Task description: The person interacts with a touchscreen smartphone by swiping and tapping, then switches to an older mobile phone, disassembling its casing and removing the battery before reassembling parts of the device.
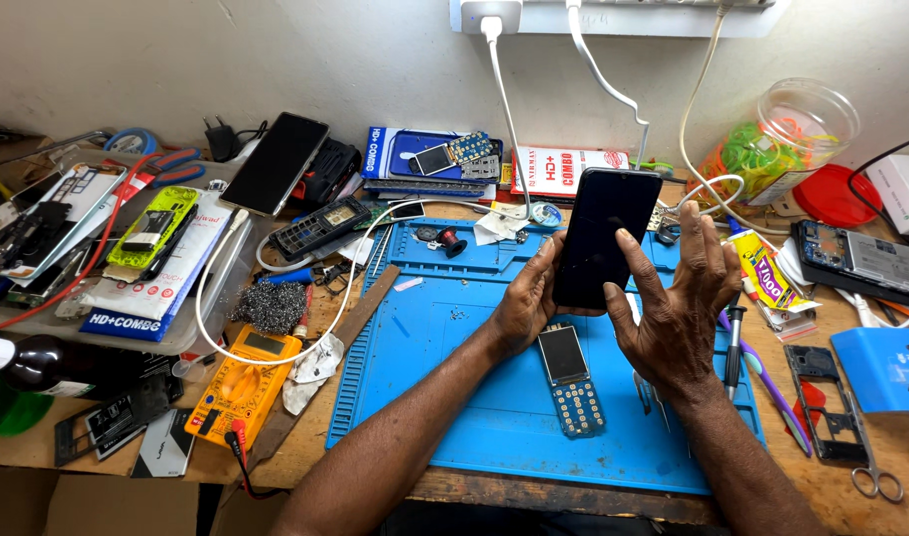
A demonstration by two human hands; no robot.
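A black smartphone (603,236) is held upright above the blue work mat (454,397), its dark screen turned toward the camera. The left hand (527,303) is closed around the phone's lower left edge, the thumb laid along that side. The right hand (678,298) is set against the phone's right edge with the fingers (641,268) spread and pressed on the glass; it is not closed into a fist, and the phone is supported between both hands.

On the mat, directly below the smartphone, a small keypad phone (571,379) is laid flat with its screen and keys facing up. Tweezers (645,389) are seen on the mat just right of the keypad phone, partly hidden by the right wrist. Left of the mat, an orange multimeter (244,382) is placed at the table edge. Beyond the mat's right edge, a blue-handled toothbrush (767,382) and scissors (871,467) are noted. A white cable (509,109) is run down the wall behind the mat.
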